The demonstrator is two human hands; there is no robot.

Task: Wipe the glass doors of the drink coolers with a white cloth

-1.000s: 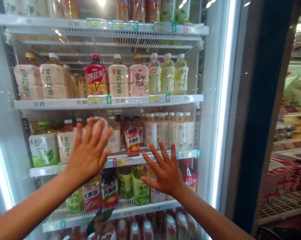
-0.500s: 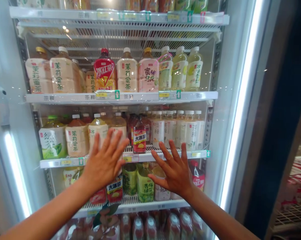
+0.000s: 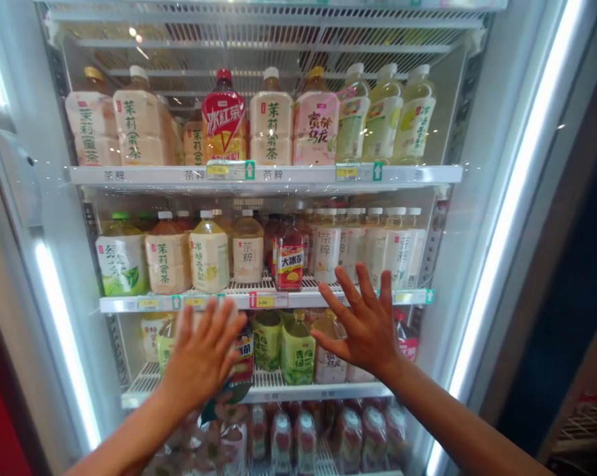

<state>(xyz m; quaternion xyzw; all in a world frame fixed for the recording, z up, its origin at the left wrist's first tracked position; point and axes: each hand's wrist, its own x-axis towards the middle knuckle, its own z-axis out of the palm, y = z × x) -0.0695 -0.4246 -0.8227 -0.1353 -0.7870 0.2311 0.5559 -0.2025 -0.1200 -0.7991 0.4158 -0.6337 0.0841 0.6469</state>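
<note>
Both hands are raised, fingers spread, before a lit drinks cooler full of bottled tea. My left hand (image 3: pixel 201 354), slightly blurred, holds nothing and covers part of the lower shelf, including most of a dark red tea bottle (image 3: pixel 245 354). My right hand (image 3: pixel 360 324) is empty too, in front of a pink-labelled bottle (image 3: pixel 330 354). A green-labelled bottle (image 3: pixel 299 354) shows between the hands. Above them, a small red tea bottle (image 3: pixel 289 261) stands at the front of the middle shelf. Whether either hand touches the glass, I cannot tell.
The upper shelf edge (image 3: pixel 278 174) carries price tags below a row of large bottles, among them a red iced tea bottle (image 3: pixel 223 119). Dark bottles (image 3: pixel 305 439) stand at the bottom. Bright light strips (image 3: pixel 514 192) run up both sides. A door handle (image 3: pixel 23 178) is at left.
The view has shifted, so the shelves sit higher and farther right. My left hand has dropped from before the middle shelf to the lower one. My right hand stays raised and spread.
</note>
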